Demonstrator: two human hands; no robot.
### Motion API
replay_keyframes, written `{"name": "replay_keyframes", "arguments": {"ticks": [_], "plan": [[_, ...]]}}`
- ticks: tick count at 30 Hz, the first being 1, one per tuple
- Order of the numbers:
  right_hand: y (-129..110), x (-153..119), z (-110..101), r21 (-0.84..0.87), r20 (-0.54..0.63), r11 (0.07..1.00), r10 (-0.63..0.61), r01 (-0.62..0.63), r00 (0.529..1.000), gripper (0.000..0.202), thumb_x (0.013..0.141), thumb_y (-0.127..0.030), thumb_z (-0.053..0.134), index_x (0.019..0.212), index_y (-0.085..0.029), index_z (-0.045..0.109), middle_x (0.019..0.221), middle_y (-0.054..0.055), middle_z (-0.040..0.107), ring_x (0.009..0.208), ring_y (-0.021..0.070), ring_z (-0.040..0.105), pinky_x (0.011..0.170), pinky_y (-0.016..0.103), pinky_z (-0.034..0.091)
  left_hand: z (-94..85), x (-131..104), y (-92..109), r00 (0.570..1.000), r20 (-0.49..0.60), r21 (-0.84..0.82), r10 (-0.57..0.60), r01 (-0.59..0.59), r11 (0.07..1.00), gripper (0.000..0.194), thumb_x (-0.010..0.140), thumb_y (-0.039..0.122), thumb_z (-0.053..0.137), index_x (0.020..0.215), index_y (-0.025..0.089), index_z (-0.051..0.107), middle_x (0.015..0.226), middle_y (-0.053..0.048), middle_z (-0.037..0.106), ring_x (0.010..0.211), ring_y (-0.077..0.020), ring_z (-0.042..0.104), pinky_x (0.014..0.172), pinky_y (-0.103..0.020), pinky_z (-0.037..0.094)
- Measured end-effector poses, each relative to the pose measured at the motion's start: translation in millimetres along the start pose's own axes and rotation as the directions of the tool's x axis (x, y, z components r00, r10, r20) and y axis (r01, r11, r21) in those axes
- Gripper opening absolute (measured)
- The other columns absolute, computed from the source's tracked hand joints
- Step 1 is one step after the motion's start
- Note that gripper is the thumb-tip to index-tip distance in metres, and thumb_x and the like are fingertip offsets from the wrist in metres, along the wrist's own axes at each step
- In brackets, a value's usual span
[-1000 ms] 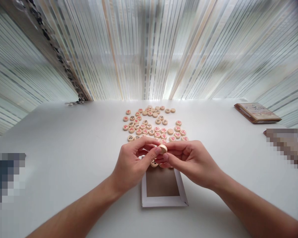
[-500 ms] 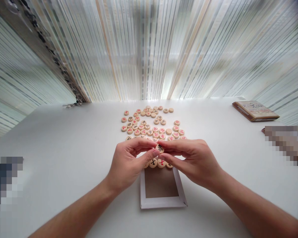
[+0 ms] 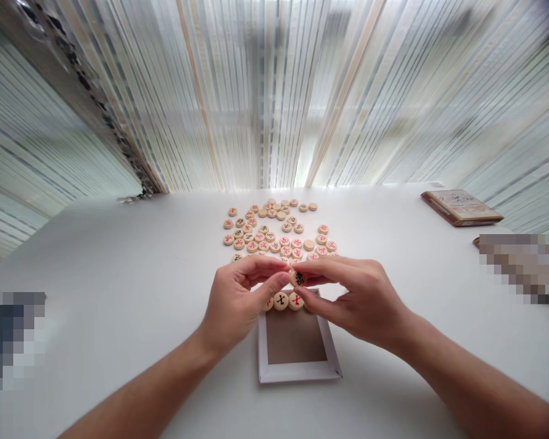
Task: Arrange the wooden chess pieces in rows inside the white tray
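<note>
A round wooden xiangqi piece (image 3: 298,278) with a black character is pinched between the thumb and fingers of my right hand (image 3: 354,286). Close beside its left edge is my left hand (image 3: 237,291), thumb and fingertips parted, with nothing visible between them; I cannot tell if they brush the piece. Below both hands lies a shallow box tray (image 3: 299,373) with white walls and a brown floor. Along its far end is a row of pieces, among them a black-marked piece (image 3: 281,300) and a red-marked piece (image 3: 296,300). The hands partly hide this row.
Many loose xiangqi pieces (image 3: 264,246) with red or black characters, some blank side up, spread beyond my hands on the white table (image 3: 141,274). A flat printed box (image 3: 461,207) lies at the far right. Striped curtains (image 3: 260,91) hang behind the table.
The piece, earlier held between both hands, has tilted and moved slightly right in my right hand. My left fingertips have drawn off it a little. The view has shifted slightly.
</note>
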State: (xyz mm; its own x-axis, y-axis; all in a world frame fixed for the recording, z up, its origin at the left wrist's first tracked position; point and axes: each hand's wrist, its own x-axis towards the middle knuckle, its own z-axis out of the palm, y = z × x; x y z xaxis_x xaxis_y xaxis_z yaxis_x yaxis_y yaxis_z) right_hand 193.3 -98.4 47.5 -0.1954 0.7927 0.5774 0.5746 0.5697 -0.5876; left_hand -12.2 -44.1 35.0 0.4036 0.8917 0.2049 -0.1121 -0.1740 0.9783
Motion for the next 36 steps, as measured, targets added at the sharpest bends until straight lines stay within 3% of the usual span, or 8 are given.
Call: {"name": "replay_keyframes", "arguments": {"ticks": [4, 11, 19, 23, 27, 36], "plan": [[2, 2, -11, -0.034, 0.022, 0.998, 0.050, -0.050, 0.998, 0.011, 0.091, -0.021, 0.078, 0.101, -0.019, 0.077, 0.088, 0.005, 0.084, 0.075, 0.0203, 0.084, 0.073, 0.028, 0.072, -2.4, 1, 2, 0.996, -0.060, 0.143, 0.058, -0.049, 0.988, 0.021, 0.101, 0.034, 0.073, 0.093, 0.018, 0.083, 0.092, -0.005, 0.083, 0.090, -0.0192, 0.079, 0.087, -0.029, 0.064], [13, -7, -25, -0.047, 0.054, 0.984, 0.172, -0.169, 0.984, 0.011, 0.090, -0.025, 0.079, 0.099, -0.022, 0.074, 0.085, 0.003, 0.083, 0.070, 0.0187, 0.080, 0.070, 0.029, 0.071, -3.6, 2, -2, 0.993, -0.063, 0.271, 0.096, -0.076, 0.960, 0.019, 0.100, 0.033, 0.070, 0.095, 0.019, 0.082, 0.093, -0.006, 0.083, 0.092, -0.0216, 0.077, 0.088, -0.032, 0.060], [20, -21, -24, -0.114, 0.095, 0.985, 0.139, -0.128, 0.986, 0.012, 0.088, -0.022, 0.079, 0.096, -0.022, 0.071, 0.082, 0.001, 0.078, 0.065, 0.0158, 0.070, 0.063, 0.029, 0.062, -4.7, 3, -5, 0.990, -0.035, 0.330, 0.136, -0.117, 0.937, 0.018, 0.101, 0.030, 0.068, 0.096, 0.019, 0.082, 0.095, -0.005, 0.083, 0.092, -0.0215, 0.077, 0.087, -0.032, 0.059], [18, -20, -26, -0.127, 0.142, 0.987, 0.117, -0.099, 0.983, 0.010, 0.089, -0.019, 0.075, 0.097, -0.023, 0.070, 0.091, 0.004, 0.078, 0.075, 0.0181, 0.071, 0.067, 0.030, 0.060, -4.5, 3, -5, 0.992, -0.038, 0.344, 0.119, -0.099, 0.934, 0.017, 0.101, 0.030, 0.068, 0.097, 0.020, 0.082, 0.095, -0.005, 0.083, 0.092, -0.0217, 0.077, 0.088, -0.032, 0.058], [18, -21, -24, -0.129, 0.163, 0.989, 0.095, -0.075, 0.982, 0.010, 0.090, -0.019, 0.074, 0.098, -0.024, 0.071, 0.107, 0.008, 0.079, 0.096, 0.0243, 0.075, 0.084, 0.036, 0.061, -4.3, 3, -7, 0.993, -0.038, 0.352, 0.109, -0.089, 0.932, 0.018, 0.101, 0.030, 0.068, 0.097, 0.020, 0.082, 0.095, -0.005, 0.083, 0.093, -0.0222, 0.077, 0.089, -0.033, 0.058], [19, -23, -20, -0.147, 0.217, 0.986, 0.104, -0.073, 0.970, 0.007, 0.092, -0.019, 0.072, 0.096, -0.024, 0.073, 0.112, 0.010, 0.079, 0.102, 0.0253, 0.075, 0.090, 0.037, 0.062, -5.0, 2, -7, 0.992, -0.033, 0.358, 0.125, -0.105, 0.928, 0.016, 0.100, 0.027, 0.068, 0.097, 0.020, 0.082, 0.094, -0.004, 0.083, 0.091, -0.0205, 0.076, 0.088, -0.032, 0.058]]}}
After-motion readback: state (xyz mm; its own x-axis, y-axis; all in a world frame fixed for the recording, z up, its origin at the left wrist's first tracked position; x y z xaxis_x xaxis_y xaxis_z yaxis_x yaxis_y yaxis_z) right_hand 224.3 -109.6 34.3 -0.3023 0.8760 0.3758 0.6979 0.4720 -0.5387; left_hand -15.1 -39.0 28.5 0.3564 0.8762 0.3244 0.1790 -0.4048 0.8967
